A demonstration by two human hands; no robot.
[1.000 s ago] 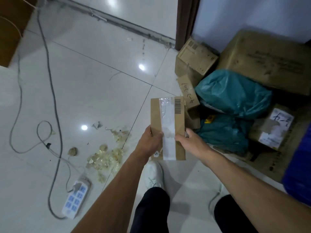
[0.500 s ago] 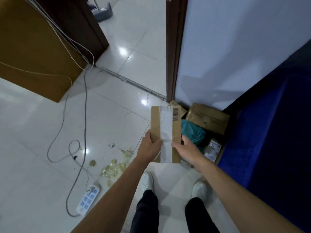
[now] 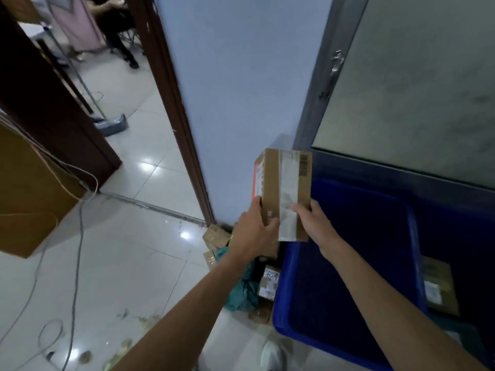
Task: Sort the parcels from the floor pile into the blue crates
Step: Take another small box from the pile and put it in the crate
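Both hands are closed on one cardboard parcel (image 3: 270,183). The left hand (image 3: 253,232) wraps its near-left edge with the thumb across the front, and the right hand (image 3: 317,223) pinches the near-right edge. The parcel is held upright in the air over the far-left corner of the blue crate (image 3: 281,293). Its taped face is turned toward the wearer, probably so the label can be checked before it goes in. A wide strip of clear tape (image 3: 288,180) runs down that face, and a barcode (image 3: 304,164) sits at its top right corner, with digits too small to read. The left side panel shows orange-red print (image 3: 258,178), also illegible. Below, just left of the crate, lies the floor pile (image 3: 214,236), including a teal bag (image 3: 241,293) and a small box (image 3: 269,286). The small box has a white sticker with a handwritten mark, perhaps "h-4", though I can't be sure. Another labelled box (image 3: 439,287) lies past the crate's right rim
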